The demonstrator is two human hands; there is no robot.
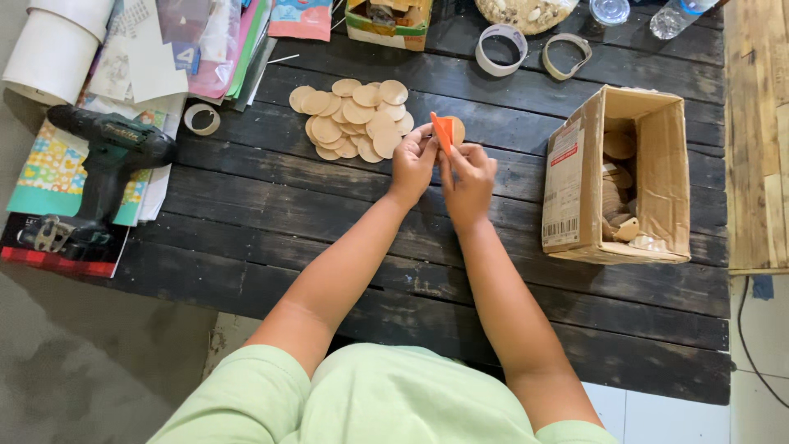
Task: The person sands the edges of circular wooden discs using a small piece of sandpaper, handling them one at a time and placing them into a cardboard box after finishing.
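Note:
Both my hands meet over the middle of the dark plank table [271, 205]. My left hand [412, 161] and my right hand [468, 177] together hold a round wooden disc [456, 129] with a folded orange sheet [441, 131] pressed against it. Just beyond my left hand lies a pile of several flat round wooden discs [353, 119], overlapping one another on the table.
An open cardboard box [657, 173] with wooden pieces inside lies to the right. A cordless drill [107, 156] rests on papers and booklets at the left. Tape rolls [501, 49], a small tape ring [201, 119], a basket and plastic bottles [674, 16] line the far edge.

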